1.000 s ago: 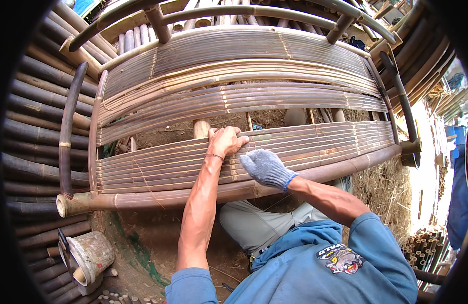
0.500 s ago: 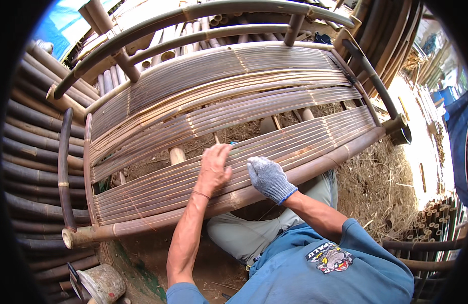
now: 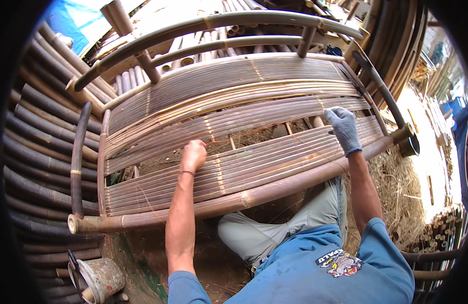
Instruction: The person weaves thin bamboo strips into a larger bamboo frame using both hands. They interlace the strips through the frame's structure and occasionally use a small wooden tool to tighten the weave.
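A bamboo bench (image 3: 254,198) with a slatted seat lies across my lap. My bare left hand (image 3: 194,154) is closed in a fist above the near group of slats (image 3: 264,159), left of the middle. Further right, my right hand (image 3: 343,127) wears a grey knitted glove, its fingers pinched together over the gap between the slat groups. Whatever either hand holds is too thin or hidden to make out. A thin reddish cord (image 3: 143,195) hangs over the slats near the left end. Pale cross bindings run over the slats.
Dark bamboo poles (image 3: 41,167) are stacked along the left. A dirty bucket (image 3: 105,277) stands at the lower left. The bench's back rail (image 3: 219,21) and right armrest (image 3: 381,86) rise around the seat. Straw and shavings (image 3: 391,187) cover the ground at right.
My hands have moved apart from near the seat's middle: the left slightly left and up, the gloved right far to the right and up. The view has shifted slightly.
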Action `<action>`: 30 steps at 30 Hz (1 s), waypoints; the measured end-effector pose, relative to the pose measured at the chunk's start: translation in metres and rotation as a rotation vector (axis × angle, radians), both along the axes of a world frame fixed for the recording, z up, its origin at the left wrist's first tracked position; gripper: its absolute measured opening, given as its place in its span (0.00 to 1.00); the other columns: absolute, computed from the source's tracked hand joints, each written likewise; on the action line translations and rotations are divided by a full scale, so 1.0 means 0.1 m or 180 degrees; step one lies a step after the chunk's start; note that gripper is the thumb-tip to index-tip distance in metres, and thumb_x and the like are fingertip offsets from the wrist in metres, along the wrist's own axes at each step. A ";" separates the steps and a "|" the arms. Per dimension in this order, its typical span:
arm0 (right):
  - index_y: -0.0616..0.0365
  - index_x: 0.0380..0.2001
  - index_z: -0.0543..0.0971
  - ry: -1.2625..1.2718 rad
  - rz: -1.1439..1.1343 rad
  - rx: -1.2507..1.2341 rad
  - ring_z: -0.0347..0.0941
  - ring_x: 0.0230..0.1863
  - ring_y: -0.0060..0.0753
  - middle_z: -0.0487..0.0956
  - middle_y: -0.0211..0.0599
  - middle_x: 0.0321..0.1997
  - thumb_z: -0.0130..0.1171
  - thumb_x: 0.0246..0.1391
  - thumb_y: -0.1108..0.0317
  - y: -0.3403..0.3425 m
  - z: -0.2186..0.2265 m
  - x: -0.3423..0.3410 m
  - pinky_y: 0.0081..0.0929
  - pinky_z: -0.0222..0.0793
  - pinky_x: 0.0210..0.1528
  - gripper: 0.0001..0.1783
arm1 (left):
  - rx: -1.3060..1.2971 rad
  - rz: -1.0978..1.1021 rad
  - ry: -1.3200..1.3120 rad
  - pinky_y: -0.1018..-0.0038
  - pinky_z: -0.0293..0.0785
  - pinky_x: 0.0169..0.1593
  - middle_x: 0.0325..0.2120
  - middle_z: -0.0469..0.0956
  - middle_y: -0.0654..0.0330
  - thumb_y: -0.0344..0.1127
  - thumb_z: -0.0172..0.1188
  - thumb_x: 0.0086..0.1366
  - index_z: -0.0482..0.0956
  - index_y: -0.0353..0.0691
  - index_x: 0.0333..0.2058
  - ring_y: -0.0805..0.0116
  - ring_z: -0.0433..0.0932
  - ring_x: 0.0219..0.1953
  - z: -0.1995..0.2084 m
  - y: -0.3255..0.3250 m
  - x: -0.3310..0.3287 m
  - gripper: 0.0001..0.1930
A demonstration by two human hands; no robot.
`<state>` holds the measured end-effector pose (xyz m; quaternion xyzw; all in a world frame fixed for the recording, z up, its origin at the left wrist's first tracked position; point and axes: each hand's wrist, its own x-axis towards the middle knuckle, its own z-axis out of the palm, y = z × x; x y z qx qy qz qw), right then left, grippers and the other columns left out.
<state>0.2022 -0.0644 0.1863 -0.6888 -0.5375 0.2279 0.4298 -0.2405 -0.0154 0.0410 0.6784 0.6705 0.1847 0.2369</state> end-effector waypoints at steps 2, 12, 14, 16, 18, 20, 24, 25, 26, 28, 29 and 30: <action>0.56 0.27 0.85 -0.2440 0.0064 0.0212 0.82 0.28 0.42 0.84 0.41 0.30 0.59 0.57 0.60 0.36 -0.48 -0.21 0.40 0.78 0.31 0.13 | -0.0249 -0.0456 0.0372 0.61 0.80 0.48 0.35 0.84 0.46 0.30 0.55 0.54 0.88 0.47 0.33 0.51 0.84 0.40 -0.13 0.03 0.13 0.13; 0.61 0.33 0.84 -0.1960 0.3369 -0.1373 0.75 0.25 0.41 0.83 0.51 0.30 0.57 0.47 0.63 1.41 -2.51 -1.74 0.42 0.70 0.31 0.15 | -0.0521 -0.2212 0.0520 0.63 0.76 0.40 0.29 0.82 0.46 0.35 0.58 0.56 0.82 0.34 0.30 0.50 0.82 0.35 -0.88 0.73 0.78 0.10; 0.60 0.34 0.84 -0.1342 0.3536 -0.2071 0.76 0.30 0.46 0.83 0.53 0.33 0.55 0.51 0.59 1.24 -2.00 -2.02 0.42 0.72 0.39 0.17 | -0.1465 -0.0780 -0.0173 0.61 0.78 0.39 0.31 0.82 0.38 0.37 0.60 0.54 0.83 0.27 0.34 0.44 0.82 0.33 -0.57 0.44 0.48 0.16; 0.59 0.36 0.84 -0.1543 0.3253 -0.1527 0.78 0.33 0.49 0.83 0.51 0.35 0.57 0.50 0.61 1.08 -1.66 -1.99 0.44 0.74 0.40 0.15 | -0.0896 -0.0356 -0.0459 0.67 0.77 0.36 0.25 0.83 0.45 0.38 0.64 0.55 0.85 0.30 0.31 0.58 0.82 0.28 -0.49 0.29 0.30 0.14; 0.56 0.38 0.84 -0.1888 0.2477 -0.1083 0.80 0.39 0.53 0.83 0.51 0.39 0.58 0.51 0.59 0.86 -1.55 -1.77 0.46 0.76 0.43 0.16 | -0.0883 -0.0099 -0.0890 0.70 0.77 0.34 0.22 0.83 0.51 0.37 0.64 0.55 0.86 0.32 0.30 0.67 0.81 0.25 -0.15 0.21 0.37 0.12; 0.47 0.39 0.84 -0.1648 0.1743 -0.0133 0.78 0.48 0.53 0.81 0.43 0.46 0.64 0.49 0.58 0.51 -1.31 -1.79 0.47 0.75 0.49 0.14 | -0.1374 -0.0014 -0.1732 0.77 0.74 0.35 0.24 0.83 0.63 0.34 0.65 0.58 0.87 0.35 0.30 0.75 0.78 0.28 0.00 0.21 0.29 0.08; 0.42 0.36 0.85 -0.1000 0.1652 0.0809 0.76 0.44 0.45 0.81 0.35 0.40 0.71 0.43 0.59 0.26 -1.34 -2.01 0.41 0.73 0.48 0.13 | -0.1862 -0.0138 -0.2278 0.78 0.73 0.40 0.29 0.84 0.62 0.35 0.66 0.58 0.86 0.36 0.30 0.75 0.78 0.34 0.16 0.12 0.26 0.08; 0.43 0.36 0.85 -0.1046 0.1690 0.0712 0.76 0.45 0.44 0.81 0.35 0.40 0.71 0.44 0.60 0.26 -1.36 -2.07 0.41 0.72 0.48 0.13 | -0.1958 -0.0135 -0.2357 0.78 0.72 0.42 0.29 0.84 0.62 0.35 0.66 0.57 0.86 0.36 0.30 0.75 0.78 0.35 0.16 0.10 0.26 0.08; 0.44 0.36 0.85 -0.1093 0.1726 0.0612 0.76 0.45 0.44 0.81 0.34 0.40 0.71 0.45 0.61 0.26 -1.39 -2.14 0.40 0.72 0.47 0.12 | -0.1916 -0.0193 -0.2270 0.77 0.72 0.42 0.30 0.84 0.62 0.35 0.67 0.57 0.87 0.36 0.30 0.74 0.78 0.35 0.16 0.10 0.24 0.08; 0.44 0.32 0.85 -0.1086 0.1606 0.0781 0.76 0.42 0.43 0.81 0.32 0.38 0.70 0.46 0.61 0.27 -1.49 -2.19 0.40 0.72 0.44 0.08 | -0.1821 -0.0290 -0.2118 0.75 0.71 0.42 0.30 0.84 0.62 0.36 0.67 0.57 0.87 0.36 0.30 0.73 0.77 0.36 0.21 0.08 0.24 0.09; 0.44 0.31 0.85 -0.1063 0.1566 0.0845 0.76 0.41 0.43 0.81 0.32 0.37 0.70 0.46 0.61 0.29 -1.54 -2.18 0.40 0.72 0.44 0.08 | -0.1808 -0.0348 -0.2116 0.74 0.70 0.42 0.30 0.85 0.62 0.36 0.67 0.56 0.87 0.36 0.31 0.73 0.77 0.37 0.23 0.09 0.29 0.09; 0.44 0.31 0.85 -0.1034 0.1548 0.0896 0.76 0.40 0.43 0.81 0.32 0.37 0.70 0.46 0.61 0.27 -1.53 -2.18 0.39 0.72 0.43 0.07 | -0.1815 -0.0324 -0.2119 0.74 0.70 0.42 0.30 0.85 0.62 0.35 0.67 0.55 0.87 0.36 0.31 0.73 0.77 0.37 0.25 0.08 0.31 0.09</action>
